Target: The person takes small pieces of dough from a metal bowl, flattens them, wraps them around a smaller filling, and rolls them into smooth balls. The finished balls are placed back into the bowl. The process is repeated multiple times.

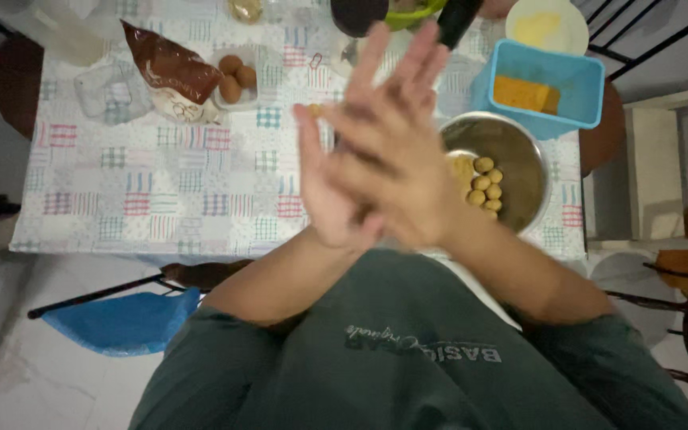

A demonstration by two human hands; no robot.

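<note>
Head view: left hand and right hand pressed palm to palm, metal bowl just beside their grip.

Both forearms raised from the lower edge of the view, crossing toward the centre. Left hand held upright, palm turned inward, fingers extended and close together, thumb side toward the camera. Right hand laid flat against the left, palm to palm, set at a slant so that the fingers fan up and outward past the left fingertips. Wrists near each other, slightly bent. Whether anything lies pressed between the palms cannot be told
</note>
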